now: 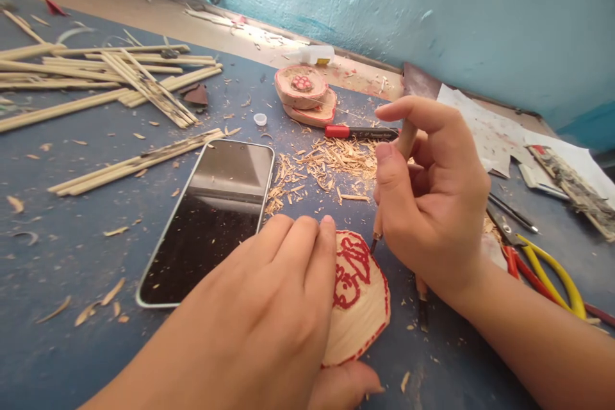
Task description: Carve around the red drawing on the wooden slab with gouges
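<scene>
A pale round wooden plaque (362,323) with a red drawing and a red line around its rim lies low in the middle. My left hand (273,295) covers its left side, fingers over the face and thumb at the lower edge, gripping it. In my right hand (427,186) is a wood carving tool (378,227), its wooden handle rising between thumb and forefinger. The dark metal tip comes down at the plaque's upper right edge, beside the drawing; whether it cuts in I cannot tell. Under my right wrist lies another carving tool (423,304), partly hidden.
A phone (206,224) lies left of the plaque. Beyond are wood shavings (336,163), a red-capped marker (360,132) and stacked carved wood pieces (305,93). Thin wooden sticks (96,77) spread across the left. Pliers (552,269) with yellow handles lie at the right.
</scene>
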`<action>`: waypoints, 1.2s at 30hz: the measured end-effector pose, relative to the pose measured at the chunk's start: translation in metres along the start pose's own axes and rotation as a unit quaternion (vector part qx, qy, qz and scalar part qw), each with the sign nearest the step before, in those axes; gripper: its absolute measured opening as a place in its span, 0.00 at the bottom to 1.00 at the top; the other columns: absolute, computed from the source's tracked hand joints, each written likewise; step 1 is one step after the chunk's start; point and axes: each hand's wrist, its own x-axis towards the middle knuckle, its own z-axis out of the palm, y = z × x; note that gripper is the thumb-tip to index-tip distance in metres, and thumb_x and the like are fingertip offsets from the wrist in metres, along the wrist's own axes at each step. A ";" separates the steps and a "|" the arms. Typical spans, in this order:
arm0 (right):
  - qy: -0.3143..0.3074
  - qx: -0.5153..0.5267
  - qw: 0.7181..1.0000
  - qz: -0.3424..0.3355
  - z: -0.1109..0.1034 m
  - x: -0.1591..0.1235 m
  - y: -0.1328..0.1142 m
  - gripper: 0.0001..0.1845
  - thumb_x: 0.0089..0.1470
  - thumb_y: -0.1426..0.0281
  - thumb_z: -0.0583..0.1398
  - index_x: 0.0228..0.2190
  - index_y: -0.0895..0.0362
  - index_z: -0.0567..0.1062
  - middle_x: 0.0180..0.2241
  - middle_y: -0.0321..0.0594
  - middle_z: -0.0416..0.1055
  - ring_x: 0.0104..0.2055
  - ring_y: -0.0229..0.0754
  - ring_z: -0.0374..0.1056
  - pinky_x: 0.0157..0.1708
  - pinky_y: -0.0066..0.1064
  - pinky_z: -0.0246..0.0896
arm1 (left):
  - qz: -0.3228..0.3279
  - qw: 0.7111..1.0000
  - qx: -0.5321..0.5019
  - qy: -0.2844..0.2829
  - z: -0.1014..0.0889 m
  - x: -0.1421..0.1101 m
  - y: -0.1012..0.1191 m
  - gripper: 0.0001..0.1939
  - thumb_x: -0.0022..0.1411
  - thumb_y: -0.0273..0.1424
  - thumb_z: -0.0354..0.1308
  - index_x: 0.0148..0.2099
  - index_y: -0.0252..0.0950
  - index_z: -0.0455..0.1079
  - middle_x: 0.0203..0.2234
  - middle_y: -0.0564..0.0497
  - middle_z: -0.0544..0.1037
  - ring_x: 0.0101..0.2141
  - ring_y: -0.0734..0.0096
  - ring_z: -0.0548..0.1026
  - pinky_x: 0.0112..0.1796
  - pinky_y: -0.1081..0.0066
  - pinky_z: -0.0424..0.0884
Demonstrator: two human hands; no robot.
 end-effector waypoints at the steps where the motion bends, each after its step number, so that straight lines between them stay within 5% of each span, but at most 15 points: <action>1: 0.001 -0.002 1.000 0.001 0.000 0.000 0.000 0.14 0.87 0.75 0.63 0.64 0.47 0.79 0.37 0.28 0.66 0.26 0.39 0.63 0.27 0.43 0.68 | -0.020 1.000 -0.021 -0.002 0.000 0.004 0.001 0.56 0.68 0.71 0.78 0.76 0.30 0.85 0.56 0.34 0.90 0.58 0.32 0.85 0.65 0.39 0.87; 4: 0.000 -0.008 1.000 0.005 0.001 -0.001 0.002 0.13 0.87 0.74 0.63 0.64 0.46 0.78 0.37 0.29 0.67 0.26 0.39 0.64 0.28 0.44 0.69 | -0.077 0.994 -0.073 -0.006 0.000 0.020 0.006 0.47 0.72 0.62 0.79 0.80 0.40 0.82 0.62 0.36 0.88 0.67 0.25 0.82 0.73 0.32 0.81; 12: -0.041 -0.014 0.998 0.037 0.007 0.006 0.013 0.13 0.84 0.73 0.62 0.61 0.46 0.78 0.34 0.26 0.60 0.26 0.40 0.59 0.33 0.44 0.71 | -0.079 0.995 -0.065 0.004 -0.002 0.022 0.008 0.46 0.73 0.58 0.79 0.81 0.38 0.82 0.65 0.33 0.87 0.71 0.20 0.80 0.75 0.28 0.78; 19: -0.073 -0.002 0.994 0.082 0.009 0.007 0.024 0.14 0.82 0.72 0.62 0.62 0.47 0.80 0.32 0.28 0.62 0.27 0.43 0.64 0.28 0.44 0.62 | 0.019 0.999 0.036 0.026 0.006 -0.004 0.008 0.56 0.66 0.68 0.79 0.67 0.15 0.89 0.50 0.28 0.89 0.52 0.34 0.84 0.59 0.43 0.90; 24: -0.088 -0.001 0.991 0.099 0.010 0.008 0.025 0.14 0.81 0.71 0.62 0.62 0.46 0.81 0.30 0.28 0.62 0.28 0.45 0.68 0.30 0.44 0.63 | -0.069 0.997 -0.039 0.005 0.003 0.013 0.009 0.42 0.72 0.57 0.79 0.76 0.36 0.85 0.62 0.33 0.88 0.66 0.24 0.83 0.72 0.31 0.82; 31: -0.092 -0.013 0.990 0.105 0.010 0.007 0.028 0.12 0.82 0.71 0.65 0.61 0.49 0.83 0.29 0.27 0.65 0.28 0.43 0.69 0.32 0.40 0.68 | -0.081 0.995 -0.064 -0.002 0.000 0.040 0.004 0.44 0.69 0.50 0.80 0.81 0.38 0.81 0.68 0.32 0.86 0.73 0.20 0.79 0.77 0.28 0.77; 33: -0.094 -0.010 0.990 0.109 0.009 0.007 0.030 0.12 0.85 0.63 0.69 0.63 0.50 0.84 0.35 0.30 0.76 0.32 0.42 0.74 0.35 0.37 0.76 | -0.080 0.995 -0.066 -0.005 0.000 0.041 0.004 0.44 0.69 0.49 0.80 0.81 0.38 0.81 0.68 0.32 0.86 0.73 0.20 0.79 0.78 0.28 0.77; 36: -0.100 0.003 0.987 0.127 0.008 0.006 0.036 0.21 0.84 0.51 0.73 0.65 0.51 0.85 0.57 0.44 0.87 0.48 0.47 0.85 0.49 0.44 0.88 | -0.080 0.994 -0.069 -0.007 0.000 0.041 0.003 0.44 0.68 0.47 0.80 0.81 0.38 0.81 0.68 0.33 0.86 0.73 0.21 0.79 0.78 0.29 0.77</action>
